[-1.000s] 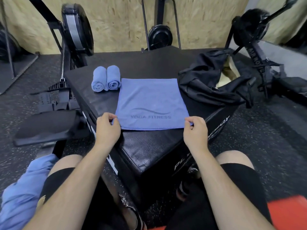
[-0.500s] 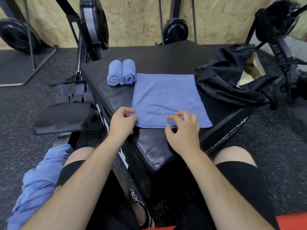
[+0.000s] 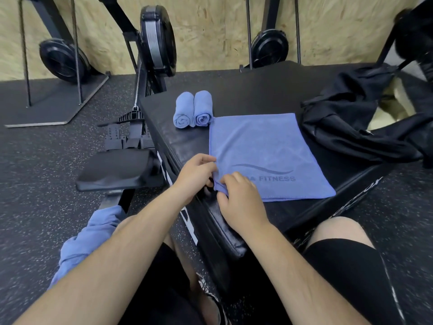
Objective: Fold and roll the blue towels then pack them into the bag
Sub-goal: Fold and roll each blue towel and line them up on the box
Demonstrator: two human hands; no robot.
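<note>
Left hand (image 3: 196, 175) and right hand (image 3: 239, 201) pinch the flat towel (image 3: 269, 151) at its near-left corner — rolled towels (image 3: 193, 109) touch its far-left corner, black bag (image 3: 351, 127) just right.

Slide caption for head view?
Left hand and right hand pinch the flat towel at its near corner, rolled towels beside it.

Rower (image 3: 157, 43) beside blk plyo box (image 3: 257, 90), OSB wall (image 3: 210, 31)
</note>
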